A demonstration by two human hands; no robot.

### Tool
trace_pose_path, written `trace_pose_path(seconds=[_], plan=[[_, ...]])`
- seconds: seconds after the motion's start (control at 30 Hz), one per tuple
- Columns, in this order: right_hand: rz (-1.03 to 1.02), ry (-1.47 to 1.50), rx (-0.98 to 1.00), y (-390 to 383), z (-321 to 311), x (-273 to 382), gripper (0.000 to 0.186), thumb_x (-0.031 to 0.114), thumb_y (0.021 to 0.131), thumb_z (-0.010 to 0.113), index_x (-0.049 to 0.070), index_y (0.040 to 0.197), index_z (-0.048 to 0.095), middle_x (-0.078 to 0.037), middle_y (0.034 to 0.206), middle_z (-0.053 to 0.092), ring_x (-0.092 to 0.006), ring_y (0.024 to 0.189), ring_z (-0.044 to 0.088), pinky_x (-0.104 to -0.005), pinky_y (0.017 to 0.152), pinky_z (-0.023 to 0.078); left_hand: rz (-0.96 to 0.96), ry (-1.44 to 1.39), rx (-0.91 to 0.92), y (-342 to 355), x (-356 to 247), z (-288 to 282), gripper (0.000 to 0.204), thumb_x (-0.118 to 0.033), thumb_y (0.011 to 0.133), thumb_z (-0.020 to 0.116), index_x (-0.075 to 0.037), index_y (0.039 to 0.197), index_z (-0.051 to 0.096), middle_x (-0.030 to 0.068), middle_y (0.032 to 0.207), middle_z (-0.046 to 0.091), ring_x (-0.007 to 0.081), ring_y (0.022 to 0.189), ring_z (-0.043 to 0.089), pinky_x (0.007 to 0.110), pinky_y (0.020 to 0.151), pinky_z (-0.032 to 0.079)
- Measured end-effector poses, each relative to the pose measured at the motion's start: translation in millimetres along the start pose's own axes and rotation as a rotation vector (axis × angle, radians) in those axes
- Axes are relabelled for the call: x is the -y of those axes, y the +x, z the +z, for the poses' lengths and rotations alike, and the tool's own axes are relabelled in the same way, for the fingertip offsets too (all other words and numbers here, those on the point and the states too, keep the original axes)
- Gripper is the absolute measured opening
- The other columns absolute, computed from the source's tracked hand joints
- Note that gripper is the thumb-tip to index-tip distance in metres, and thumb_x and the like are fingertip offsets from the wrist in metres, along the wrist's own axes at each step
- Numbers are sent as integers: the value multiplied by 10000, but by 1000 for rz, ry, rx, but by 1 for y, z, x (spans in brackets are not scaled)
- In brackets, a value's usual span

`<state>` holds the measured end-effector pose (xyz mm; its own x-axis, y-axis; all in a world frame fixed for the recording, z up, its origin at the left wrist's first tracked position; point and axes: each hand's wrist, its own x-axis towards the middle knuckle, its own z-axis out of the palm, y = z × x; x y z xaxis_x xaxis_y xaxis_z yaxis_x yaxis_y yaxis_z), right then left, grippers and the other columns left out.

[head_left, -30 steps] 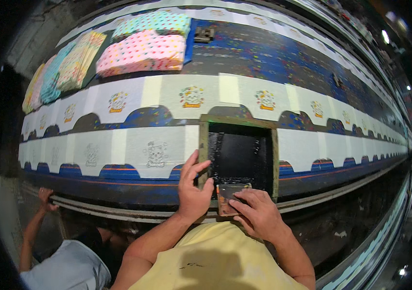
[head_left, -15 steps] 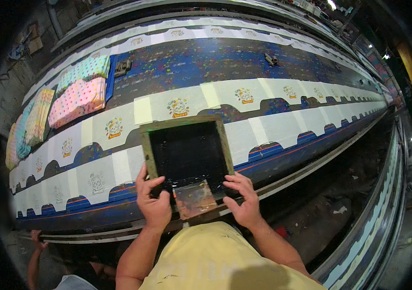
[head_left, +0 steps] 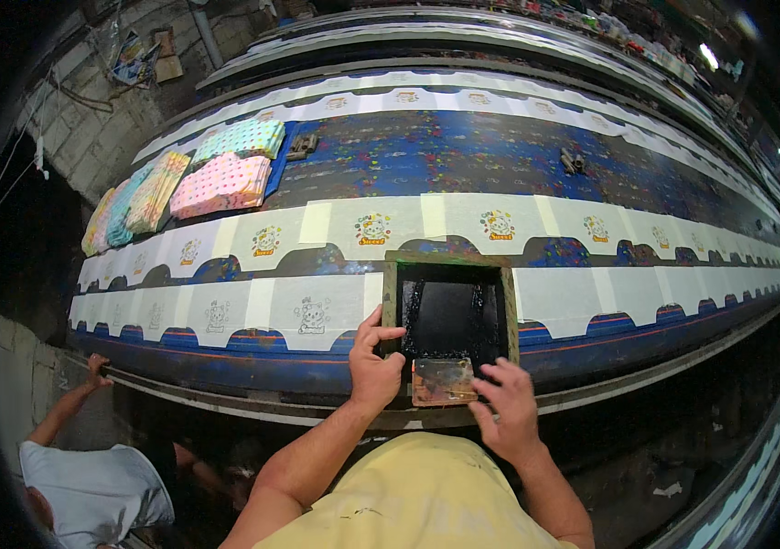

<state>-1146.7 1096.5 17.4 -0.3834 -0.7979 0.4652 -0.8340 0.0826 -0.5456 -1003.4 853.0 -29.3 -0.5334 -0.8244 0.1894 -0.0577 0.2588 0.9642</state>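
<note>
While hands (head_left: 377, 368) (head_left: 511, 409) flank frame (head_left: 392, 297), open table (head_left: 445, 151) beyond

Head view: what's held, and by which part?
Left hand holds the frame by its left side. Right hand at right edge of the brown block; grip unclear.

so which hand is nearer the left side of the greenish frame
Left: the left hand is on the frame's left side; the right hand is across, near the frame's lower right corner.

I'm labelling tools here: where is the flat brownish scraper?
In the head view, low and just right of centre: the scraper is at the near end of the wooden frame, between the left hand and the right hand.
</note>
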Motion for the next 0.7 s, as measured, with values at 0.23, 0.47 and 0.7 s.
trace_pose_path(seconds=[0.23, 0.47, 0.7], plan=[[-261, -104, 224, 36, 8, 16, 494, 104, 859, 873, 44, 1337, 766, -169, 1315, 717, -410, 1272, 687, -536, 1096, 558, -52, -28, 16, 1, 5, 0, 444, 112, 784, 698, -59, 1165, 850, 287, 1709, 554, 390, 1620, 524, 434, 1297, 417], [-248, 0, 480, 101, -16, -16, 438, -3, 815, 761, 0, 1253, 738, -191, 1184, 729, -418, 1133, 699, -518, 1018, 577, -125, -109, 14, 3, 13, -3, 405, 85, 927, 735, -68, 1291, 824, 247, 1715, 560, 336, 1585, 556, 393, 1260, 445], [-186, -25, 298, 194, 12, -64, 412, -65, 879, 691, 22, 1280, 733, -205, 1170, 746, -450, 1139, 696, -539, 1021, 576, -103, -100, 96, 16, 6, -15, 436, 64, 961, 735, -60, 1377, 774, 223, 1664, 576, 323, 1522, 600, 430, 1189, 544]])
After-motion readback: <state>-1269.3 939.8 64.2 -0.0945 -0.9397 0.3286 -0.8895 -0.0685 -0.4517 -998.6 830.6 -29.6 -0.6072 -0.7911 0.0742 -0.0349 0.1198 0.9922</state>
